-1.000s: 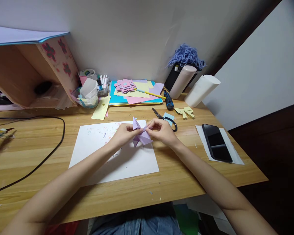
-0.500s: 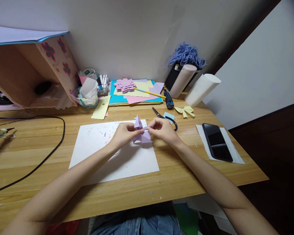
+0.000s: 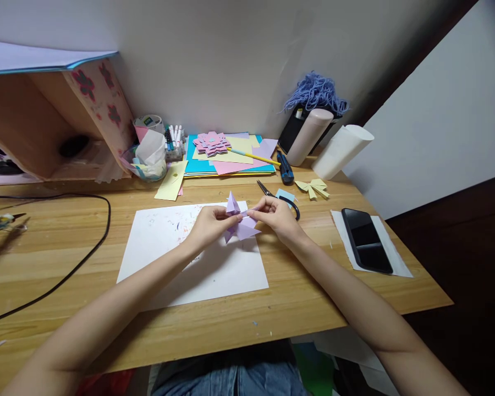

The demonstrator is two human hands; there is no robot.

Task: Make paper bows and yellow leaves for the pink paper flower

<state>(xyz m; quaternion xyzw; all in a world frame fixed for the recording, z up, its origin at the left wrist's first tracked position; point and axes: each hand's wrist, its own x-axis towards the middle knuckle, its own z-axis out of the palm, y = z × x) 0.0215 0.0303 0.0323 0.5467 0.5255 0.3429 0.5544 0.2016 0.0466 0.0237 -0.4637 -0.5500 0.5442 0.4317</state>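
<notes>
Both hands hold a folded purple paper piece (image 3: 245, 230) with pointed flaps, raised a little over a white sheet of paper (image 3: 231, 272) marked with coloured specks. My left hand (image 3: 211, 224) pinches its left side between thumb and fingers. On the opposite side, my right hand (image 3: 275, 215) grips an edge with thumb and forefinger. Part of the folded paper is hidden behind the fingers. Just behind my right hand lie black scissors (image 3: 265, 188) and a small light-blue paper square (image 3: 286, 194).
A phone (image 3: 367, 240) rests at the right, a yellow paper bow (image 3: 312, 188) and a utility knife (image 3: 285, 168) behind. Stacked coloured papers (image 3: 196, 166) bear a pink paper flower (image 3: 212, 143). A black cable (image 3: 109, 220) loops left, near a decorated box (image 3: 111, 126).
The folded purple paper has been tilted, so its upper flap now points straighter up. My right fingers have shifted slightly along its edge; both hands keep their pinch.
</notes>
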